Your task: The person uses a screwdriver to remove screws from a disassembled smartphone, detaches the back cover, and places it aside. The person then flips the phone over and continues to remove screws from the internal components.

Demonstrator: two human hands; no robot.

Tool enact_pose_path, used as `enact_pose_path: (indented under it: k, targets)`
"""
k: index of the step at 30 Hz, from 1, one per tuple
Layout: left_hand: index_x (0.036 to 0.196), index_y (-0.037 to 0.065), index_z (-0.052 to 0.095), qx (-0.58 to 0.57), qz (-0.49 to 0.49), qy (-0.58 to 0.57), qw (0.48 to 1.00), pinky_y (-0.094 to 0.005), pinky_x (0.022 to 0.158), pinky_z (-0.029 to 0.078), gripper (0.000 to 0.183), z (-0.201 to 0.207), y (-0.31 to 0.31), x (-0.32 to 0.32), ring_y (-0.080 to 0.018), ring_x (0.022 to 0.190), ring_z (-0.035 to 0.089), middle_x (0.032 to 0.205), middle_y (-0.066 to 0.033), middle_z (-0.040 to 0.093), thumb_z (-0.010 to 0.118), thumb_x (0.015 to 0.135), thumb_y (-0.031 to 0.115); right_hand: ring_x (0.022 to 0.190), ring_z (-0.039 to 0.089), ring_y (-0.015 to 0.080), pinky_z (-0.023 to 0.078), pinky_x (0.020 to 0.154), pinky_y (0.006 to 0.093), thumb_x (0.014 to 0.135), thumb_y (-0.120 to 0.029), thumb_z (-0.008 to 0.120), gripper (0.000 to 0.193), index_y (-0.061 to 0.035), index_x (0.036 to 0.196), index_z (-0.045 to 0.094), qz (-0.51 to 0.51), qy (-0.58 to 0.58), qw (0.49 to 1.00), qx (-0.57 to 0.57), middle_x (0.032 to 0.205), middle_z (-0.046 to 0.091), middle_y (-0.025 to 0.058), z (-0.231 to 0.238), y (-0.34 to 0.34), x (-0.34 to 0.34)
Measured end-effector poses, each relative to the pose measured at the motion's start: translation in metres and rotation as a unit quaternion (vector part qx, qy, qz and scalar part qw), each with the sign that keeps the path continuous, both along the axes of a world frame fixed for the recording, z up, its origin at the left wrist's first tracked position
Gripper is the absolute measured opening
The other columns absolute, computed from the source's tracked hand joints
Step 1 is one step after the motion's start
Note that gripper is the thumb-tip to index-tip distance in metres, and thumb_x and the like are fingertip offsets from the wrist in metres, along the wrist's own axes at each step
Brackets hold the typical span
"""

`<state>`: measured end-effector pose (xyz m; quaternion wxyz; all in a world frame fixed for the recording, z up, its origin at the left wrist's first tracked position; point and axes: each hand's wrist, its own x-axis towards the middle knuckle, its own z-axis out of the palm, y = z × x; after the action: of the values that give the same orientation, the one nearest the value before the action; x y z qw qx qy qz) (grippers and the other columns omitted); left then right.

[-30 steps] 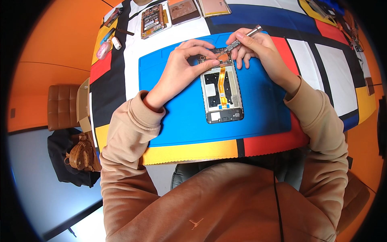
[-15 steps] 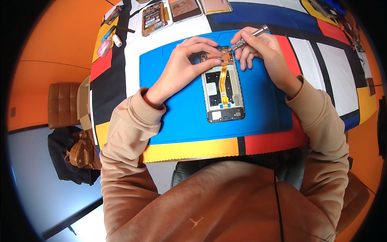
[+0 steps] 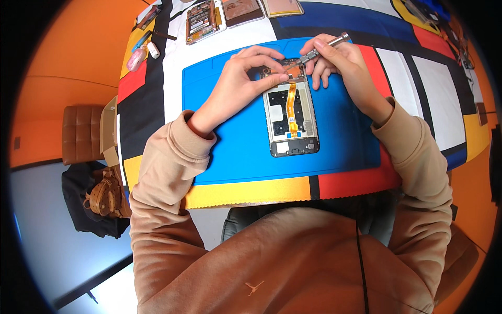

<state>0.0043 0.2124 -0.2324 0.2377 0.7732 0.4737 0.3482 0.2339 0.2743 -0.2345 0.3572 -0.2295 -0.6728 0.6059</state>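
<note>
An opened smartphone lies on a blue work mat, its back off and its inside facing up. A yellow-orange ribbon cable runs down its middle from the copper-coloured upper part. My right hand grips a silver screwdriver, tilted, with its thin tip pointing down-left at the phone's upper end. From the other side my left hand curves over the phone's top left, thumb and fingertips brought together beside the screwdriver tip. What these fingers pinch, if anything, is too small to make out.
Beyond the mat lie another opened phone, a brownish phone panel and a pale flat part. Small bottles stand at the left edge of the patterned tablecloth. Tools and wires lie at the far right.
The phone's lower end sits very slightly higher and further right in the picture. Both hands and the screwdriver hold nearly the same pose.
</note>
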Motion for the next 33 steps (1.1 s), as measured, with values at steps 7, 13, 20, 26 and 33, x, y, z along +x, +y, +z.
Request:
enact_pose_path:
  k: [7, 13, 20, 26, 33]
  targets:
    - [0.093, 0.005, 0.074, 0.009, -0.008, -0.005, 1.0, -0.0302, 0.094, 0.046, 0.013, 0.001, 0.001, 0.0, -0.0181, 0.104, 0.061, 0.112, -0.0087, 0.066, 0.075, 0.083, 0.014, 0.056, 0.053, 0.006, 0.039, 0.051, 0.0178, 0.103, -0.03, 0.045, 0.033, -0.0032, 0.095, 0.062, -0.052, 0.034, 0.995, 0.076, 0.07, 0.057, 0.0018, 0.022, -0.016, 0.0]
    - [0.095, 0.007, 0.074, 0.043, -0.027, 0.004, 0.999, -0.0301, 0.093, 0.047, 0.016, -0.008, 0.004, -0.005, -0.0168, 0.104, 0.061, 0.116, -0.0076, 0.065, 0.074, 0.085, 0.02, 0.057, 0.043, 0.0055, 0.035, 0.054, 0.0204, 0.102, -0.015, 0.047, 0.025, 0.0004, 0.086, 0.058, -0.075, -0.011, 0.985, 0.158, 0.073, 0.052, 0.0015, 0.032, -0.078, 0.02]
    - [0.095, 0.008, 0.074, 0.051, -0.037, 0.005, 0.998, -0.031, 0.095, 0.047, 0.017, -0.013, 0.006, -0.007, -0.0163, 0.105, 0.059, 0.116, -0.007, 0.065, 0.073, 0.086, 0.023, 0.06, 0.046, 0.0107, 0.038, 0.056, 0.0237, 0.101, -0.008, 0.046, 0.024, 0.0048, 0.084, 0.056, -0.073, -0.03, 0.976, 0.201, 0.078, 0.056, 0.0074, 0.011, -0.086, 0.026]
    - [0.095, 0.009, 0.075, 0.065, -0.039, 0.02, 0.997, -0.0321, 0.094, 0.048, 0.02, -0.015, 0.008, -0.009, -0.0181, 0.105, 0.06, 0.115, -0.0075, 0.065, 0.072, 0.087, 0.027, 0.06, 0.047, 0.0108, 0.038, 0.055, 0.0233, 0.102, -0.011, 0.047, 0.025, 0.0046, 0.084, 0.056, -0.055, -0.04, 0.973, 0.221, 0.078, 0.057, 0.0072, 0.011, -0.087, 0.023]
    - [0.089, 0.009, 0.076, 0.107, -0.034, -0.004, 0.994, -0.0348, 0.088, 0.052, 0.023, -0.021, 0.011, -0.008, -0.0226, 0.098, 0.064, 0.106, -0.0094, 0.068, 0.074, 0.083, 0.031, 0.058, 0.045, 0.0097, 0.036, 0.053, 0.0234, 0.102, -0.01, 0.048, 0.025, 0.0042, 0.083, 0.057, -0.049, -0.053, 0.973, 0.22, 0.076, 0.056, 0.0065, 0.012, -0.088, 0.022]
